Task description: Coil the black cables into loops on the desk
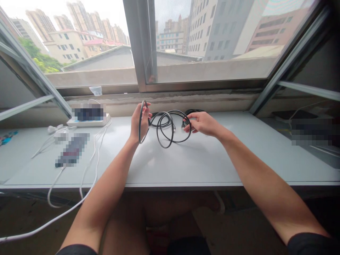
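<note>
A long black cable (172, 127) runs in loose loops between my two hands, above the white table (183, 164). My left hand (140, 120) is closed around part of it, and one loop hangs over the back of this hand. My right hand (199, 122) has its fingers bent around the cable at the right side of the loops. A dark connector shows by the right fingertips, partly hidden. Behind my right hand lies more coiled black cable (195, 111) near the wall.
On the left stand a white power strip (87, 122) with a blurred item on it, a blurred phone-like object (73, 150) and white cords (97, 156) that hang over the front edge. A clear cup (96, 90) sits on the window ledge. Metal posts (265, 95) flank the table.
</note>
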A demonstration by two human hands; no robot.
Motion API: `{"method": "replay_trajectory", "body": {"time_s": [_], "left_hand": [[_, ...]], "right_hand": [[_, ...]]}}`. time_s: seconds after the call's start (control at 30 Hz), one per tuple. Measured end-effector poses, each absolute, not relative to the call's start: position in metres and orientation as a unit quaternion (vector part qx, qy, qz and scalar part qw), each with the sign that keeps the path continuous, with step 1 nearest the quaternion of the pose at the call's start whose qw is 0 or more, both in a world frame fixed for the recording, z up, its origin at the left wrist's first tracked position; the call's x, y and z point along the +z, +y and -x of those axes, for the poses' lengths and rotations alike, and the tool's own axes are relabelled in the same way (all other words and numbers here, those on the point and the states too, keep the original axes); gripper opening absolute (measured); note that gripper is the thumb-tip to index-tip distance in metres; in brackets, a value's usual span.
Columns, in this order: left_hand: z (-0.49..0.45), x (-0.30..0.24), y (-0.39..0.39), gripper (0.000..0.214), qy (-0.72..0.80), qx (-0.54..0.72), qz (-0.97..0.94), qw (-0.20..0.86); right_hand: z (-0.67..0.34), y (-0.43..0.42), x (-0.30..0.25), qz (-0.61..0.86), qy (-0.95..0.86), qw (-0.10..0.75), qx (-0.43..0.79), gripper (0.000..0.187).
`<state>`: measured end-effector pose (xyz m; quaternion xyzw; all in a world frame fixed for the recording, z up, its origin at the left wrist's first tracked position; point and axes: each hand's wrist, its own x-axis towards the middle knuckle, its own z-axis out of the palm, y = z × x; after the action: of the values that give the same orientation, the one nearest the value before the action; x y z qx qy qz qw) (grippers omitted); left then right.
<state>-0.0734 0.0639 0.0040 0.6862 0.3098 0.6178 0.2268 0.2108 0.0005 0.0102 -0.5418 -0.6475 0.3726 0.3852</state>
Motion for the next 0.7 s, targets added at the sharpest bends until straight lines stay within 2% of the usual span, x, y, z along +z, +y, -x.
{"method": "replay_trajectory", "body": {"time_s": [0.1, 0.17, 0.43, 0.6, 0.7], "left_hand": [[0.079, 0.007, 0.066, 0.031, 0.338, 0.610, -0.678, 0.233], [0.081, 0.009, 0.066, 0.029, 0.358, 0.609, -0.666, 0.240], [0.087, 0.013, 0.070, 0.028, 0.393, 0.635, -0.608, 0.269], [0.094, 0.014, 0.073, 0.039, 0.415, 0.641, -0.581, 0.282], [0.097, 0.014, 0.075, 0.040, 0.418, 0.643, -0.573, 0.288]], "right_hand": [[-0.222, 0.000, 0.014, 0.577, -0.683, 0.347, 0.283, 0.030], [-0.230, 0.000, 0.016, 0.585, -0.684, 0.351, 0.258, 0.030], [-0.244, -0.001, 0.029, 0.432, -0.622, 0.458, 0.466, 0.035], [-0.251, -0.007, 0.036, 0.391, -0.597, 0.465, 0.524, 0.029], [-0.255, -0.009, 0.038, 0.394, -0.591, 0.483, 0.512, 0.034]]}}
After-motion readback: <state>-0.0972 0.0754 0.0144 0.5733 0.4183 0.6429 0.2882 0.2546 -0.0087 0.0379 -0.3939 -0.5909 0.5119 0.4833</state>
